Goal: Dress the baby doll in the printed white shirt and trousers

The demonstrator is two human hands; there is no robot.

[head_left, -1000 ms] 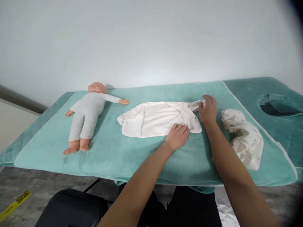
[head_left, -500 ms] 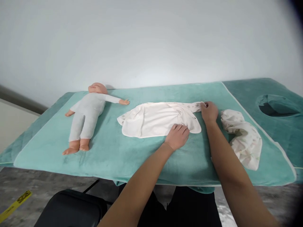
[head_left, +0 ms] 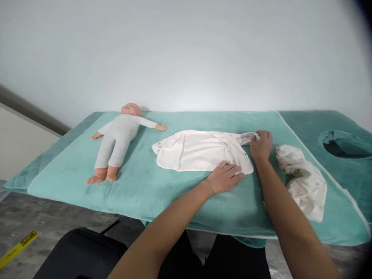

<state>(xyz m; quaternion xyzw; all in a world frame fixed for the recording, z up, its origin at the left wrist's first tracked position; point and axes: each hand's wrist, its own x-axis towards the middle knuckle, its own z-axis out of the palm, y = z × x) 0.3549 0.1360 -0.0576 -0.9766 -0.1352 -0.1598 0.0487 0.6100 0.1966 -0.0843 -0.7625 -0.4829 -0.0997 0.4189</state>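
Observation:
A small white baby shirt lies spread on the green cover, its sleeves showing a small print. My right hand is closed on the cuff of the sleeve at the right, which looks slightly lifted. At the shirt's near edge rests my left hand, fingers a little apart over the fabric. Its fingertips touch the cloth around the lower right part. To the left, a baby doll in a pale grey suit lies on its back, one arm stretched toward the shirt.
Right of my right arm lies a crumpled white printed cloth. The green cover has a dark oval hole at the far right. A wall stands behind the table, and a black chair is below its front edge.
The view has tilted and shifted slightly. The fingers of my left hand have spread a little at the shirt's edge. My right hand keeps hold of the sleeve end, now turned somewhat.

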